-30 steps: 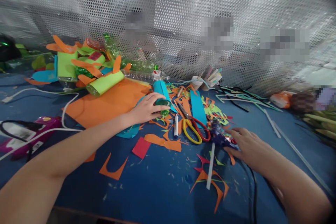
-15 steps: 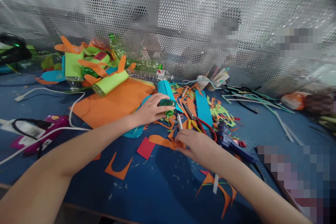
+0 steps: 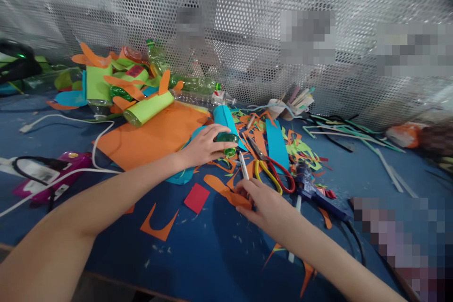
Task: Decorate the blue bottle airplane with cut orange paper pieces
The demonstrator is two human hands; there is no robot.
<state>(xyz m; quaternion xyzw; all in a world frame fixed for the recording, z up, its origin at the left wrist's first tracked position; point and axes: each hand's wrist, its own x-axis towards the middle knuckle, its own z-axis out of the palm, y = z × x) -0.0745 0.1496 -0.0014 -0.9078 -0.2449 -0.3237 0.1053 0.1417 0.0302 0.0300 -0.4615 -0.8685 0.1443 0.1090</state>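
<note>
My left hand (image 3: 203, 147) curls around a small green plastic bottle (image 3: 227, 138) wrapped in blue paper (image 3: 224, 115), which lies with its cap end towards me. Closed at the right end of an orange paper cutout (image 3: 221, 188) with rounded lobes is my right hand (image 3: 262, 200); its thumb and fingers bracket that end, low over the table. A white pen (image 3: 243, 166) points away just beyond the right fingers. Scissors (image 3: 264, 160) with red and yellow handles lie to the right of it. Left of the cutout is a red paper square (image 3: 197, 198).
A blue glue gun (image 3: 314, 193) with a cord lies right of my hand. Paper-covered bottles (image 3: 148, 109) crowd the back left, near a large orange sheet (image 3: 123, 146). White cables (image 3: 95, 151) cross the left side. Perforated metal mesh (image 3: 247, 19) stands behind the table (image 3: 198, 255).
My right hand has drawn slightly back towards me, and more of the orange cutout shows at its fingers. My left hand stays on the bottle. The view has shifted slightly.
</note>
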